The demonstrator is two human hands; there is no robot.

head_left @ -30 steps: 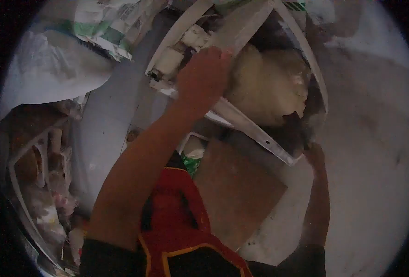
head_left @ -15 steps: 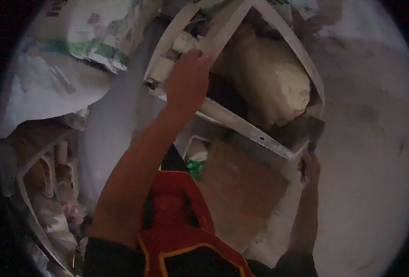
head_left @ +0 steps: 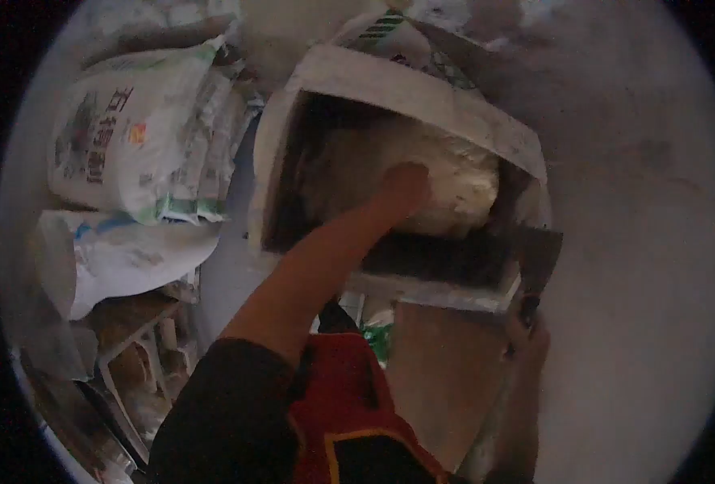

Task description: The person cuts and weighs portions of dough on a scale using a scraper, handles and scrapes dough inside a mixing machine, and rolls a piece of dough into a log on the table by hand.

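A large pale mass of dough [head_left: 454, 173] lies inside a white-rimmed, dark-walled bin [head_left: 357, 81]. My left hand [head_left: 410, 187] reaches in over the near side and touches the top of the dough. Its fingers look curled into the surface, though blur and dim light soften them. At the bin's near right corner, my right hand [head_left: 527, 327] is closed round the handle of a scraper [head_left: 541, 258]. The scraper's wide dark blade points up and away from me, beside the bin's right wall.
Printed white sacks [head_left: 131, 137] are stacked at the left, with a white sheet or bag [head_left: 139, 262] below them. A brown board [head_left: 438, 375] lies near me, below the bin. A cluttered shelf [head_left: 143, 355] stands at lower left. Pale floor extends right.
My left hand has left the pale bar it was at and moved right, onto the dough. The view has turned, so the bin looks more level. The scraper stays in my right hand.
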